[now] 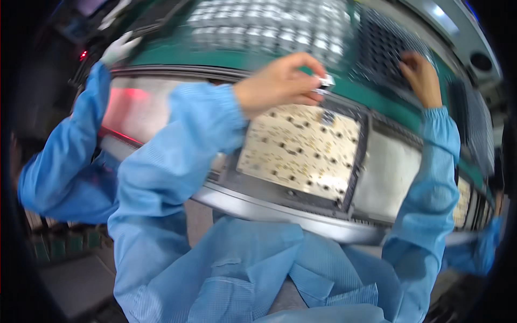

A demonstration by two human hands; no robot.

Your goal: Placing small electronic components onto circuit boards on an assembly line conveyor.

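Note:
My left hand (pixel 283 83) is pinching a small white and silvery part (pixel 325 82) between thumb and fingers. It hovers just above the far edge of a cream circuit board (pixel 293 142) dotted with dark and gold spots. A dark carrier frame (pixel 358 161) surrounds that board. At the board's far right corner sits a small grey block (pixel 327 117). Farther right, my right hand (pixel 421 78) reaches over a black pocketed tray (pixel 385 51), its fingers curled together at the tray's near right side. Blur hides what, if anything, they hold.
Behind the board, a clear tray of several silvery parts (pixel 269 29) rests on a green surface (pixel 204 57). A metal rail (pixel 269 212) runs along the near edge. At left, a co-worker's gloved hand (pixel 119 49) and blue sleeve reach in. Stacked trays (pixel 474 124) stand at right.

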